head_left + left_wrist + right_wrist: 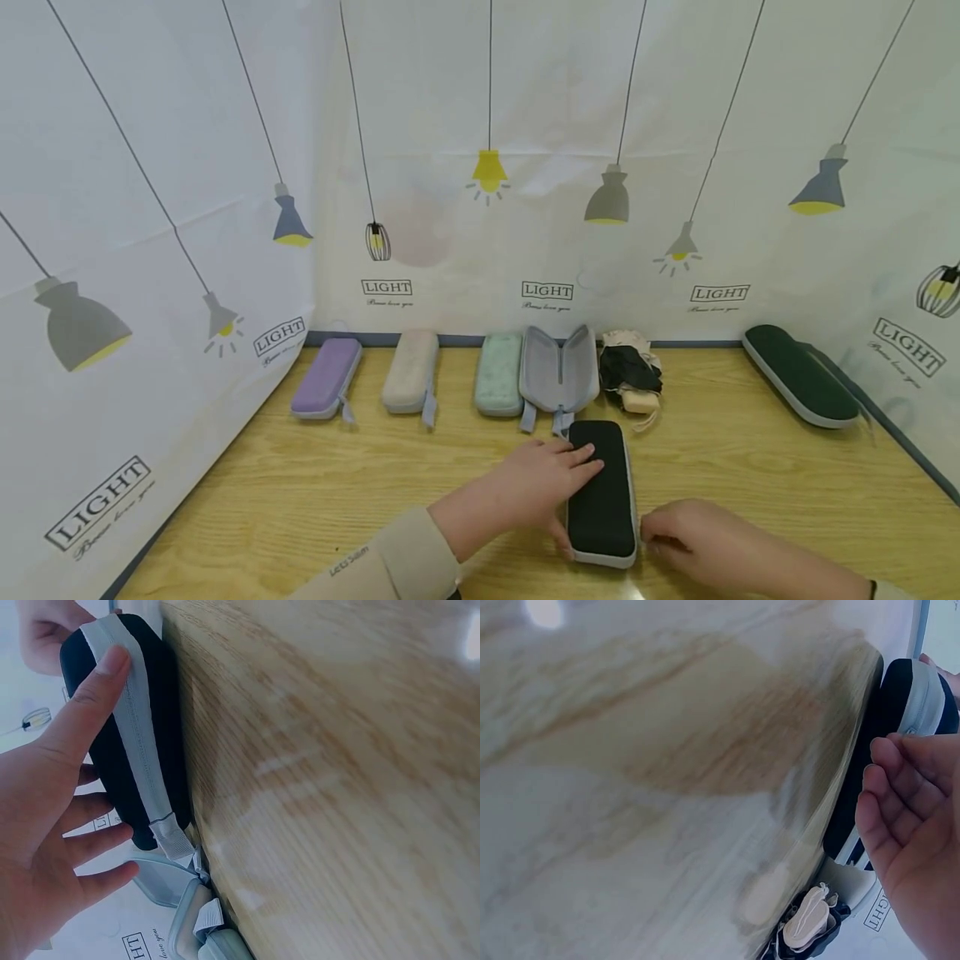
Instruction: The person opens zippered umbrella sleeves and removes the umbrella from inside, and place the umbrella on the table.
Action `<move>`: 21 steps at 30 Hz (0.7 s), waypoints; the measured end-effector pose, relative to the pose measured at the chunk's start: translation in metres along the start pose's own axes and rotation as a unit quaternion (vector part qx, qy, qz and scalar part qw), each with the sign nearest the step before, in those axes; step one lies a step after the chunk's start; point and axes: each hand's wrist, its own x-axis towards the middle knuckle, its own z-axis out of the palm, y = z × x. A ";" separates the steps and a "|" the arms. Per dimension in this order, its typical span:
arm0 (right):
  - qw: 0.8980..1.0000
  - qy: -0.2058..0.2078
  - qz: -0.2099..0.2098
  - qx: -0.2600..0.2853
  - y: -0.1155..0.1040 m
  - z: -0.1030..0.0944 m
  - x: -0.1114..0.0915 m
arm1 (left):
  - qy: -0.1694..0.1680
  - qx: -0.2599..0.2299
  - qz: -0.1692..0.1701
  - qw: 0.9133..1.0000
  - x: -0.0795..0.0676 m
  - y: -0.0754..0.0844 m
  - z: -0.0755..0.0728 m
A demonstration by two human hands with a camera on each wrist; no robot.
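A black zip case (606,521) with a grey zip band lies lengthwise on the table, closed as far as I see. My left hand (528,483) rests on it, with straight, spread fingers over the top. In the left wrist view, its thumb (94,694) presses the zip band (139,727). My right hand (697,537) is at the case's near right side, fingers curled. In the right wrist view, thumb and forefinger meet at the zip (922,701) and pinch what seems its pull, mostly hidden. A fabric tab (171,836) sits at the case's far end.
Along the back stand a purple case (327,379), a beige case (411,372), a mint case (498,375) and an opened grey case (558,371). Beside them lies a black and beige cloth bundle (632,371). A dark green case (798,375) lies at the back right.
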 end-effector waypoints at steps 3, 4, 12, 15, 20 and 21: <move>1.000 0.002 -0.004 -0.002 0.001 -0.002 0.000 | 0.000 0.001 -0.002 1.000 0.000 0.000 -0.001; 1.000 0.003 -0.005 -0.002 0.001 -0.002 0.000 | 0.000 0.001 -0.002 1.000 0.000 0.000 -0.001; 0.999 0.022 -0.038 -0.004 0.007 -0.002 0.001 | 0.011 0.009 0.002 1.000 0.002 0.002 -0.002; 0.999 0.021 -0.049 -0.003 0.011 -0.002 -0.001 | 0.009 0.005 0.004 1.000 0.005 0.003 -0.001; 0.998 0.014 -0.067 0.000 0.022 -0.002 -0.003 | 0.007 0.046 0.014 0.999 0.013 0.003 -0.004; 0.997 0.013 -0.069 0.001 0.023 -0.003 -0.003 | 0.007 0.059 0.014 0.998 0.014 0.003 -0.005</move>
